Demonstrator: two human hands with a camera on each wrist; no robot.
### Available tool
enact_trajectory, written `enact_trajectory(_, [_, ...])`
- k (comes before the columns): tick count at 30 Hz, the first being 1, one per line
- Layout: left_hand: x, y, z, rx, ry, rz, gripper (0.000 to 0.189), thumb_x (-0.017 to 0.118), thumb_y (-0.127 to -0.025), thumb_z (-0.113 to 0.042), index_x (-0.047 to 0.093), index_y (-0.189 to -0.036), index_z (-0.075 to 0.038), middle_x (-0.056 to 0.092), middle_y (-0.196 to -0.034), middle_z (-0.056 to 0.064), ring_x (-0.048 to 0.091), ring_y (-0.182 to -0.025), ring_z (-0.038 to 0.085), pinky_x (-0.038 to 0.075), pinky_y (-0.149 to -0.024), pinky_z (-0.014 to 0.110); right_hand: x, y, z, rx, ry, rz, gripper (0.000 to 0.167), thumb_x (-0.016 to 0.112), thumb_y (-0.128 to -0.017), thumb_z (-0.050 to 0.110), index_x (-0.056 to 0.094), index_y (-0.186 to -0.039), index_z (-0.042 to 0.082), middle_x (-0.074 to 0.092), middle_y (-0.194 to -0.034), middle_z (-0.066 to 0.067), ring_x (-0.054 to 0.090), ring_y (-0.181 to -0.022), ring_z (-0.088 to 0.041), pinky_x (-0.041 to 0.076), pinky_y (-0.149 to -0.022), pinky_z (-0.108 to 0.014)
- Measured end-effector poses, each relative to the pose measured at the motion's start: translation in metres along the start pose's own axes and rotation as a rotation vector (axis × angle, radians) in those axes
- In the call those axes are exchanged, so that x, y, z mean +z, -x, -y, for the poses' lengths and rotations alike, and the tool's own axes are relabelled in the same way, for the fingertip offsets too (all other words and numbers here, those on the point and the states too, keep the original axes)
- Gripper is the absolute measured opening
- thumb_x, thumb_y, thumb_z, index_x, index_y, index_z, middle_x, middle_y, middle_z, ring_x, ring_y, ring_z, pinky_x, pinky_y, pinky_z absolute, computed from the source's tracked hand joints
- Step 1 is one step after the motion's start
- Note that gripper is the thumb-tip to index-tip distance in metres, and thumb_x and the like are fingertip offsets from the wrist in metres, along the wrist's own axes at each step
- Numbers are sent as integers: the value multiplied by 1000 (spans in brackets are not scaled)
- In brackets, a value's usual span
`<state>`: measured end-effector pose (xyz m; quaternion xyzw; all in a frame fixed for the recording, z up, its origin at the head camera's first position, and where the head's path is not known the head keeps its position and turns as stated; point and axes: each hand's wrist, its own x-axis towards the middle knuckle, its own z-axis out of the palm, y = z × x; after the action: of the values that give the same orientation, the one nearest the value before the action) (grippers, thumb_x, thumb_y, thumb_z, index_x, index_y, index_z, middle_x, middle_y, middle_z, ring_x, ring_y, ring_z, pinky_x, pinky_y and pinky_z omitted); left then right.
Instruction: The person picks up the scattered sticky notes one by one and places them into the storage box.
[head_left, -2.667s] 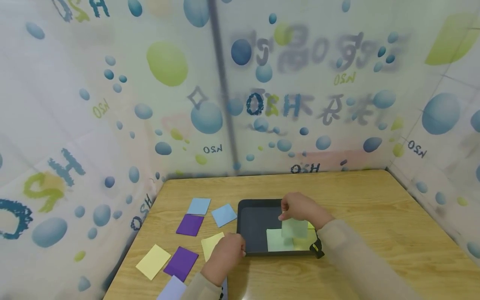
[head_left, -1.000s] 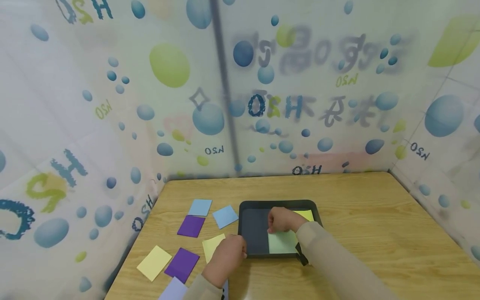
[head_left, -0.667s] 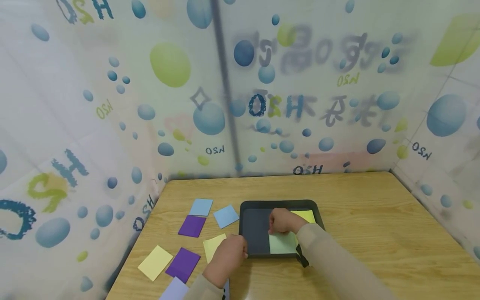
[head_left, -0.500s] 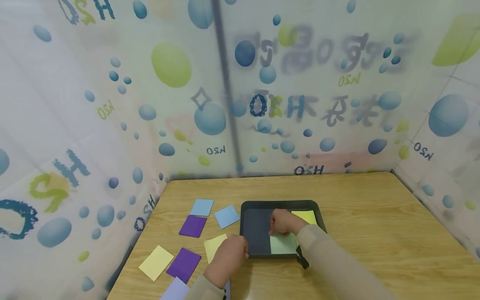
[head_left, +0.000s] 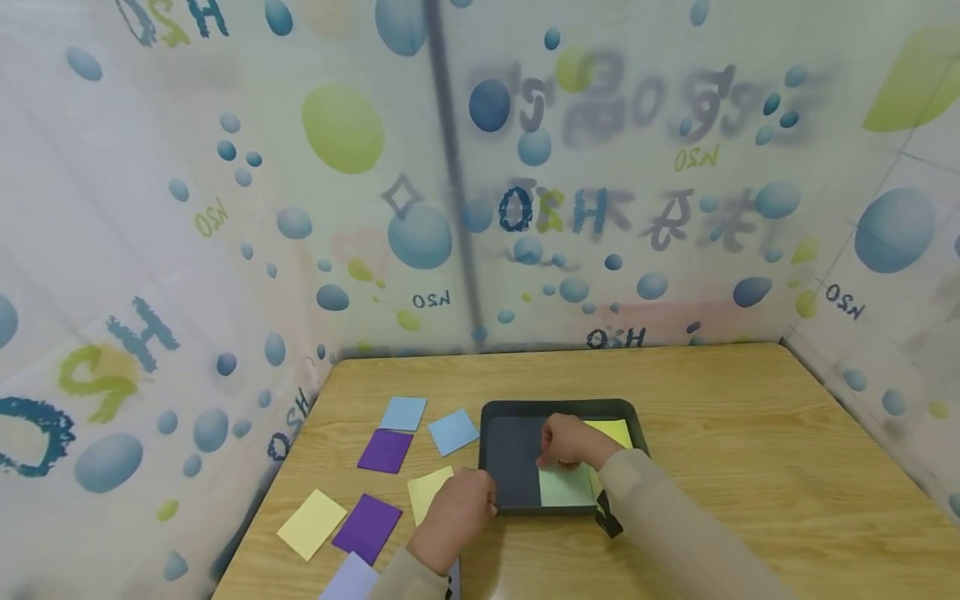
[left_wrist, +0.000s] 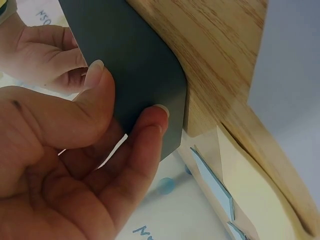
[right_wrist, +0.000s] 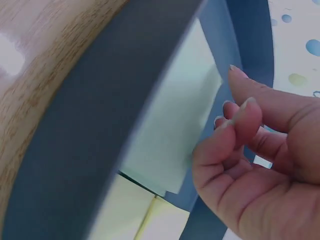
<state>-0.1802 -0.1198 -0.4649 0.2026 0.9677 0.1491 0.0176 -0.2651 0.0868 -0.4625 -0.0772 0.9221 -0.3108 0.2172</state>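
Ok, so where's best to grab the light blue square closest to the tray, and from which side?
I'd pinch the light blue square by its near corner, coming in from the near left. It lies flat on the table, turned so that corner points toward you, while its right corner almost meets the left wall of the black tray.

Tray point(head_left: 517, 408) — one corner behind right sleeve point(head_left: 675, 508)
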Motion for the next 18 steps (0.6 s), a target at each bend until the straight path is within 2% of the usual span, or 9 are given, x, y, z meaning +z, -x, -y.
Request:
enact_trajectory(4, [1,0,0,-12,11,16,21,79,-82,-2,70,-67,-13,65,-66,-6,56,-60,6,46,-55,24,-3,5,-2,-48,-2,-27,21,79,-88,14,61,-78,9,57,-70,-1,48,-55,-13,42,-51,-25])
enact_trajectory(10, [1,0,-1,-6,7,16,20,79,-82,-2,71,-68,-13,67,-67,-5,59,-61,7,47,-54,24,-12,20,-6,-116,23,-103,19,75,-92,19,63,-80,11,60,-76,-2,51,-65,-16,42,-58,-29])
enact_trajectory(18, [0,0,1,18,-20,-15,20,79,-80,0,71,-67,-13,67,-68,-5,62,-63,10,48,-55,24,-23,40,-7,-139,40,-194,18,71,-95,18,62,-81,12,59,-76,-1,52,-66,-17,42,-59,-31])
